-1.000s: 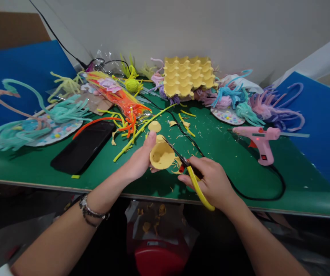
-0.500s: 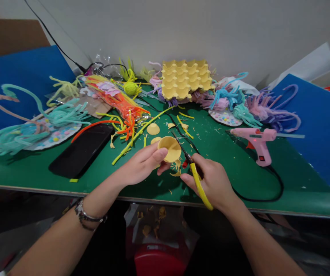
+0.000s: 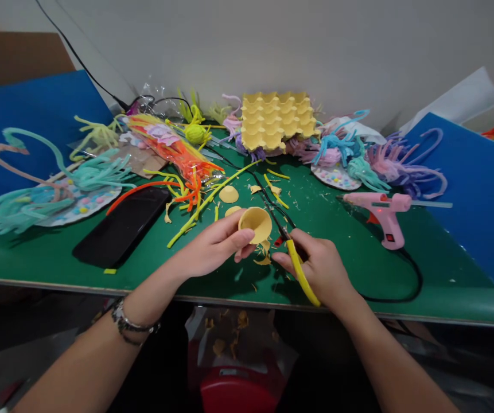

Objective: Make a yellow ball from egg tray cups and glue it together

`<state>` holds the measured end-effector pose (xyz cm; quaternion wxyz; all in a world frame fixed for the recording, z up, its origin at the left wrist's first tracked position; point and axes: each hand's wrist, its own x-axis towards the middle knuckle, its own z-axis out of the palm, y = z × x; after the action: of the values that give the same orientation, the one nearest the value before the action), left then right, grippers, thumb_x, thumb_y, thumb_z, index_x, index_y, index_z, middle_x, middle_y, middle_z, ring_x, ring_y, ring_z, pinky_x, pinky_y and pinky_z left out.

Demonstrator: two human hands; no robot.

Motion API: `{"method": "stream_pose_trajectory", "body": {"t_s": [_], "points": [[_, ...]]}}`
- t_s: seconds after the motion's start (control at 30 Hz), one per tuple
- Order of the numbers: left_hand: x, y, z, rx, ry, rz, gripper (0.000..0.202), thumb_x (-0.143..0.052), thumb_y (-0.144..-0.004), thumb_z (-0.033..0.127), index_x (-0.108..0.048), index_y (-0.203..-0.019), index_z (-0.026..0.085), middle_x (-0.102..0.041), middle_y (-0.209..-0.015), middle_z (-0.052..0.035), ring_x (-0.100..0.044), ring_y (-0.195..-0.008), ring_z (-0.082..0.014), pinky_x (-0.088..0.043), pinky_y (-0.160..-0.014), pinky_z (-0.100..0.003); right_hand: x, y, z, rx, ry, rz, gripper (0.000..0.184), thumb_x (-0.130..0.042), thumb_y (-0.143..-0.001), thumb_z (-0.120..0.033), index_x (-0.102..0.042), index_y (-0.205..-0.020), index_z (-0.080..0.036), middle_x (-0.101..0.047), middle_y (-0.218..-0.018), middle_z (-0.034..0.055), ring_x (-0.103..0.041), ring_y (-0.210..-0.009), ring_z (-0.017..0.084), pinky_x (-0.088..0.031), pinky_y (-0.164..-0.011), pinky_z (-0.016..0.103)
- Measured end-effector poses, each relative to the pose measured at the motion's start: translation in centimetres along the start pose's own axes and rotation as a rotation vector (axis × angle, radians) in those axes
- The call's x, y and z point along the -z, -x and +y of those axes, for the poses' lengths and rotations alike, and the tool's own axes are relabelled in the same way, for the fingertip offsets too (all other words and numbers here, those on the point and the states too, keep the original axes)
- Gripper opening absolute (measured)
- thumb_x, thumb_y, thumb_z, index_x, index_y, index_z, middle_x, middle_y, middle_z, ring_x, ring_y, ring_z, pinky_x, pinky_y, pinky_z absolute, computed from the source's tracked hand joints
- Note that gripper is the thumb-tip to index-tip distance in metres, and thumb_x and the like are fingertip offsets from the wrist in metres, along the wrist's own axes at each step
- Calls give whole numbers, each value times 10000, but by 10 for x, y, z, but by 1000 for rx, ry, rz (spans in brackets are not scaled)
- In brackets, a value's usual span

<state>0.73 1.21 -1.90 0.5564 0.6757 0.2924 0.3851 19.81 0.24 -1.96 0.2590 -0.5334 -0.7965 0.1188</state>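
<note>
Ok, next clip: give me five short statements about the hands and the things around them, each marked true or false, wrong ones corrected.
1. The left hand holds a yellow cup. True.
2. The pink glue gun is on the green table. True.
3. The right hand holds the glue gun. False: it holds a yellow-handled tool.
4. The black phone lies between the two hands. False: it lies to the left of the left hand.
5. The yellow egg tray is beyond the hands, toward the wall. True.

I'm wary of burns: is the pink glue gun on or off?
On, it seems: the glue gun shows a small glowing red light.
</note>
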Motion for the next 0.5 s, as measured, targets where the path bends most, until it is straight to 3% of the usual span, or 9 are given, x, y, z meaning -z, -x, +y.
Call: {"method": "stream_pose_trajectory", "body": {"t_s": [0.13, 0.27, 0.4, 0.5], "points": [[-4, -2, 0, 26, -20, 88, 381, -541, -788, 332, -442, -1134, 207, -497, -800, 10, -478, -620, -79, -390, -485, -165, 7, -6, 12, -138, 163, 103, 541, -316, -746, -703, -484, -608, -208, -435, -435, -19, -365, -402, 115, -235, -423, 225], [-1, -5, -5, -24, -177, 153, 410, -508, -804, 253, -418, -1203, 225, -519, -776, 8, -496, -625, -91, -422, -542, -188, 17, -16, 32, -267, 471, 111, 304, -477, -786, -471, -571, -718, -190, -611, -643, 52, -536, -542, 177, -253, -463, 247], [9, -5, -11, -99, -758, 282, 381, -476, -803, 140, -484, -1171, 239, -547, -923, -39, -528, -710, -129, -450, -657, -276, 23, -22, 43, -291, 621, -4, 255, -492, -809, -378, -628, -855, -166, -635, -862, 99, -604, -691, 217, -325, -510, 271], [14, -4, -12, -53, -1018, 259, 399, -484, -790, 117, -495, -1170, 238, -528, -1014, -69, -552, -742, -158, -456, -677, -321, 29, -28, 38, -258, 650, -66, 280, -458, -839, -337, -623, -948, -140, -610, -949, 130, -606, -816, 246, -395, -607, 297]]}}
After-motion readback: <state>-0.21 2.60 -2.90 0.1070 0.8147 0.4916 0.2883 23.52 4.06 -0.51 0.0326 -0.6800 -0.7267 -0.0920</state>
